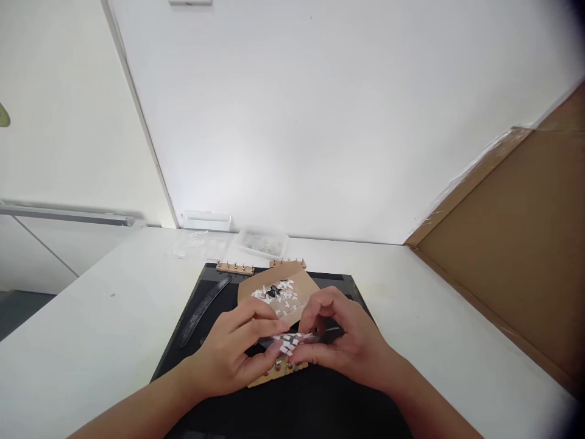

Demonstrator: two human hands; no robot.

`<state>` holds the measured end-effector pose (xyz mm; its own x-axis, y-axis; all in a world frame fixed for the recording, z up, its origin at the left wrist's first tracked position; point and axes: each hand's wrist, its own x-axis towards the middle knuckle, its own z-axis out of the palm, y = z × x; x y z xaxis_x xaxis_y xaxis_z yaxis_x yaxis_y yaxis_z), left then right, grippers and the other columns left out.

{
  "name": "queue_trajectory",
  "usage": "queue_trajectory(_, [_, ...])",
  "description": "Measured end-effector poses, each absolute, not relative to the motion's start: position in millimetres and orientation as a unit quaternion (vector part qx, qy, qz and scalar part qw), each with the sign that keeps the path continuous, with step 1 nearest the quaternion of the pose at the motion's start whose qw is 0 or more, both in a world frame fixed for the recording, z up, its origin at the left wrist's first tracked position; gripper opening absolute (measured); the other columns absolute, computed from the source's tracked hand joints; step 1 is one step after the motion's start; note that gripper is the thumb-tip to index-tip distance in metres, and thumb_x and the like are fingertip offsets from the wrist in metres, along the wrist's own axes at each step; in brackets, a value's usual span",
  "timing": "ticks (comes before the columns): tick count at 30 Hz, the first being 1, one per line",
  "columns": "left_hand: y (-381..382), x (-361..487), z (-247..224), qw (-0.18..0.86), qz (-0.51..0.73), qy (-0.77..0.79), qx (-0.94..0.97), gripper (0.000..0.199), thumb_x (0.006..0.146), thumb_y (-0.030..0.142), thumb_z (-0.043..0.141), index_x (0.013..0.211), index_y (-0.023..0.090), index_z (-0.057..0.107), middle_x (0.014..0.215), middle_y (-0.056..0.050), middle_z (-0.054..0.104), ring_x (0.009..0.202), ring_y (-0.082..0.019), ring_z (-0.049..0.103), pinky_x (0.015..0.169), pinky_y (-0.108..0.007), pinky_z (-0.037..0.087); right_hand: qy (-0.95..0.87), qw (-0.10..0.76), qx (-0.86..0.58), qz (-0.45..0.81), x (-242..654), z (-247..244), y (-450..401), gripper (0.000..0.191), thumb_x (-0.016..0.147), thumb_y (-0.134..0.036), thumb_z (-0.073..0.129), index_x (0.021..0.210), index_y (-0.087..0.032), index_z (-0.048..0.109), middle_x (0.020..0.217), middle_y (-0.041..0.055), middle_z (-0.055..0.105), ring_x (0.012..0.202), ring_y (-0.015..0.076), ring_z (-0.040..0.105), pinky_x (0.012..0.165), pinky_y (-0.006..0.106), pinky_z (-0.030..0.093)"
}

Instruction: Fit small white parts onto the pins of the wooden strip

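A small clear plastic bag (289, 345) with several little white rectangular pieces in it is held between my hands. My left hand (233, 344) pinches the bag's left side between thumb and fingers. On the other side, my right hand (342, 335) grips the bag with thumb and curled fingers. Just below the bag, a wooden strip (259, 380) with metal pegs lies partly hidden by my hands. Beyond them rests a brown sheet of paper or card (305, 285), strewn with white bits (286, 296) and a dark clump (273, 291).
A black mat (283, 414) lies under everything, with a curved dark strip (203, 312) at left. Two pegged wooden strips (234, 268) sit along its far edge. Behind are a clear tub (261, 242), plastic bags (198, 245) and a white wall. Brown cardboard (512, 256) stands at right.
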<state>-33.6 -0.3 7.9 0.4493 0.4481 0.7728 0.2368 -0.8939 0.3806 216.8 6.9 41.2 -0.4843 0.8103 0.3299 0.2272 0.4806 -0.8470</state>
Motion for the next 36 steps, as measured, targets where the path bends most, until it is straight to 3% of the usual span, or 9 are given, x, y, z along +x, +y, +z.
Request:
queue_trajectory(5, [5,-35,6,0.102,0.486,0.192,0.847,0.024,0.093,0.004,0.069,0.114,0.017,0.072,0.098,-0.010,0.072,0.088,-0.018,0.071,0.078,-0.029,0.059,-0.807,0.352,-0.310,0.360,219,45,11,0.051,0.069,-0.044,0.098,0.099,-0.027,0.061,0.091,-0.0019,0.072,0.076,0.0152,0.064,0.068,0.028,0.051])
queue_trajectory(12, [3,-37,8,0.069,0.533,0.206,0.818,0.031,0.089,-0.003,0.071,0.110,0.018,0.077,0.104,-0.011,0.070,0.091,-0.018,0.071,0.073,-0.027,0.060,-0.770,0.346,-0.337,0.416,225,47,20,0.030,0.102,-0.050,0.062,0.121,-0.026,0.060,0.116,0.0076,0.068,0.101,0.0210,0.066,0.075,0.030,0.053])
queue_trajectory(16, [-1,-36,10,0.054,0.560,0.212,0.799,0.034,0.087,-0.004,0.074,0.110,0.019,0.078,0.108,-0.011,0.068,0.094,-0.018,0.069,0.068,-0.024,0.059,-0.702,0.313,-0.343,0.540,221,43,20,0.030,0.101,-0.048,0.066,0.119,-0.025,0.060,0.105,0.0042,0.071,0.090,0.0164,0.067,0.073,0.026,0.053])
queue_trajectory(21, [-2,-35,8,0.071,0.555,0.236,0.794,0.033,0.089,-0.004,0.072,0.109,0.021,0.079,0.117,-0.010,0.060,0.086,-0.014,0.064,0.058,-0.022,0.052,-0.640,0.275,-0.313,0.645,213,38,18,0.029,0.093,-0.045,0.078,0.100,-0.019,0.066,0.083,0.0007,0.070,0.073,0.0123,0.067,0.057,0.019,0.044])
queue_trajectory(26, [3,-34,4,0.093,0.566,0.274,0.772,0.034,0.095,-0.001,0.062,0.114,0.023,0.076,0.117,-0.009,0.052,0.099,-0.017,0.062,0.074,-0.028,0.057,-0.617,0.320,-0.317,0.645,207,38,15,0.031,0.094,-0.047,0.077,0.089,-0.017,0.069,0.076,0.0013,0.070,0.063,0.0094,0.061,0.053,0.018,0.041])
queue_trajectory(28, [3,-33,4,0.125,0.579,0.288,0.753,0.035,0.099,0.002,0.057,0.122,0.023,0.072,0.112,-0.009,0.055,0.098,-0.017,0.062,0.077,-0.029,0.057,-0.611,0.357,-0.320,0.629,203,37,14,0.031,0.094,-0.046,0.076,0.085,-0.017,0.068,0.074,0.0005,0.069,0.061,0.0087,0.058,0.053,0.019,0.041])
queue_trajectory(32, [-1,-32,1,0.288,0.617,0.287,0.674,0.032,0.108,0.013,0.046,0.129,0.025,0.067,0.108,-0.008,0.060,0.089,-0.015,0.063,0.060,-0.021,0.056,-0.609,0.407,-0.335,0.593,197,35,10,0.030,0.094,-0.046,0.077,0.085,-0.018,0.068,0.073,0.0007,0.069,0.061,0.0095,0.057,0.052,0.020,0.044])
queue_trajectory(36, [-4,-33,-3,0.363,0.629,0.276,0.629,0.032,0.109,0.019,0.046,0.133,0.027,0.065,0.113,-0.009,0.062,0.096,-0.018,0.065,0.058,-0.020,0.058,-0.616,0.434,-0.346,0.559,192,32,7,0.030,0.093,-0.045,0.077,0.084,-0.018,0.067,0.073,0.0025,0.070,0.065,0.0125,0.060,0.053,0.021,0.045])
